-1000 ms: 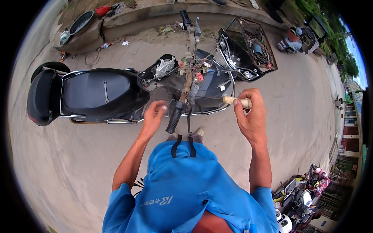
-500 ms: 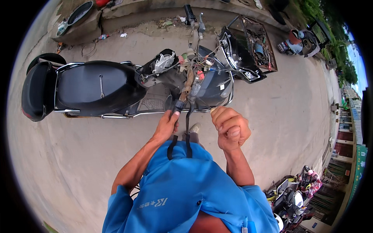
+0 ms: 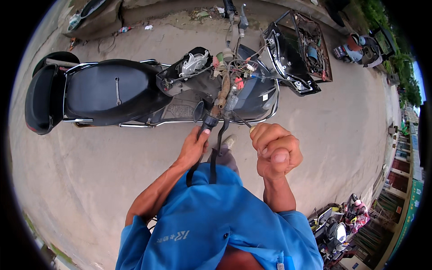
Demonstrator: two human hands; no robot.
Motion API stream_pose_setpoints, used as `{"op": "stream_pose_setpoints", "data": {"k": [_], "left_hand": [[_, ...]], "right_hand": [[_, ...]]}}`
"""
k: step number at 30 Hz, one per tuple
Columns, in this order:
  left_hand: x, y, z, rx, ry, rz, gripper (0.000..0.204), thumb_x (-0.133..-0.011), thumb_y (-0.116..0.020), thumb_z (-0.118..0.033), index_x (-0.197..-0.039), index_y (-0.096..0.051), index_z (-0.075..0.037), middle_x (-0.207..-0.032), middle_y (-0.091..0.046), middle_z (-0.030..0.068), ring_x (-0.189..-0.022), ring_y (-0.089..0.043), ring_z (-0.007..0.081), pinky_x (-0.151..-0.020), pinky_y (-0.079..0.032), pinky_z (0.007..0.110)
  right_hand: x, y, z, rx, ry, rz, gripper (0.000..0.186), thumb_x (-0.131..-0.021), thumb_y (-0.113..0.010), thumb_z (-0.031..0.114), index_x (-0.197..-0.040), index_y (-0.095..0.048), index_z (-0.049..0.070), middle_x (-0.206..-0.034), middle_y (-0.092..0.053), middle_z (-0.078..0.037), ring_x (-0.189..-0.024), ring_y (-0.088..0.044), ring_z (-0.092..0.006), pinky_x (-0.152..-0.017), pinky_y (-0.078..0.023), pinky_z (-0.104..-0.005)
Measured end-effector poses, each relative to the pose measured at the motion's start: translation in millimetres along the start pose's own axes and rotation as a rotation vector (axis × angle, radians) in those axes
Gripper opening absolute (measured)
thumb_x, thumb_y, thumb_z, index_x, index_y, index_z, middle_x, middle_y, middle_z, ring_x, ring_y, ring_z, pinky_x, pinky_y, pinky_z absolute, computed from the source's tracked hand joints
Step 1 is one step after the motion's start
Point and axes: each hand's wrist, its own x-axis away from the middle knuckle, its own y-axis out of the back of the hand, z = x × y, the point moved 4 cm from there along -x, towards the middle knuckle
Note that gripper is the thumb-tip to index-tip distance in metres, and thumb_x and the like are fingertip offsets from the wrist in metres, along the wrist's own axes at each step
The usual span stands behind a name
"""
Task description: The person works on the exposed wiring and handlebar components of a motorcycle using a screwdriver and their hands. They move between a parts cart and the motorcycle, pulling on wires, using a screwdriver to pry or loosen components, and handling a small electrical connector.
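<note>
Head view: handlebar [image 3: 222, 93], left grip [image 3: 194, 146] wraps its near end; right grip [image 3: 276, 149] clenches screwdriver [image 3: 243, 121] beside it, best kept straight and steady.

Your bright-blue cloth top [image 3: 202, 207], lower centre of the frame, bears a pale printed logo [image 3: 174, 236] with small characters; a long green signboard [image 3: 409, 211], lower right, shows white characters.

On the pale, stained concrete ground [image 3: 337, 148] were stood one black scooter [image 3: 96, 92], one black panel [image 3: 288, 63] with silver fittings and, just beside it, one rusty open tray [image 3: 327, 59] of mixed items [image 3: 309, 38], while small scraps [image 3: 149, 27] were strewn upper left and several two-wheelers [image 3: 338, 231] were parked lower right.
</note>
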Motion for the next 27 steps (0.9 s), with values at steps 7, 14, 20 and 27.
{"op": "stream_pose_setpoints", "data": {"k": [7, 14, 20, 27], "left_hand": [[-0.2, 1.5, -3.8, -0.008, -0.048, 0.007, 0.037, -0.102, -0.053, -0.041, -0.104, -0.051, -0.004, -0.074, -0.055, 0.0029, -0.063, -0.053, 0.0118, -0.057, -0.045, 0.03], [-6.3, -2.2, -5.8, -0.026, -0.073, 0.002, 0.039, -0.102, -0.052, -0.04, -0.111, -0.052, -0.002, -0.08, -0.057, 0.005, -0.065, -0.054, 0.0127, -0.06, -0.048, 0.03], [-6.9, 5.3, -4.8, -0.055, -0.081, 0.091, 0.043, -0.102, -0.053, -0.036, -0.123, -0.05, 0.002, -0.094, -0.062, 0.0108, -0.074, -0.058, 0.0149, -0.067, -0.05, 0.031], [43.6, 9.0, -118.9, -0.485, -0.745, -0.044, 0.042, -0.091, -0.066, -0.007, -0.131, -0.054, -0.002, -0.117, -0.062, 0.0108, -0.093, -0.059, 0.0182, -0.076, -0.05, 0.034]], "right_hand": [[-19.6, 14.9, -3.1, -0.181, -0.163, 0.145, 0.036, -0.093, -0.057, 0.011, -0.06, -0.043, 0.002, -0.053, -0.049, -0.007, -0.043, -0.041, -0.0139, -0.042, -0.034, -0.0302], [-10.6, 19.5, 3.5, -0.028, -0.184, 0.227, 0.029, -0.092, -0.06, 0.012, -0.066, -0.049, 0.001, -0.061, -0.054, -0.009, -0.046, -0.047, -0.0187, -0.044, -0.038, -0.0335], [-31.5, -2.9, 58.7, 1.188, -0.286, 0.338, 0.022, -0.092, -0.068, 0.022, -0.091, -0.057, 0.003, -0.076, -0.065, -0.017, -0.065, -0.064, -0.0326, -0.058, -0.051, -0.0398], [-34.9, -2.6, 74.1, 1.225, -0.135, 0.906, 0.026, -0.087, -0.072, 0.021, -0.096, -0.055, 0.004, -0.087, -0.055, -0.015, -0.083, -0.063, -0.0325, -0.069, -0.051, -0.043]]}}
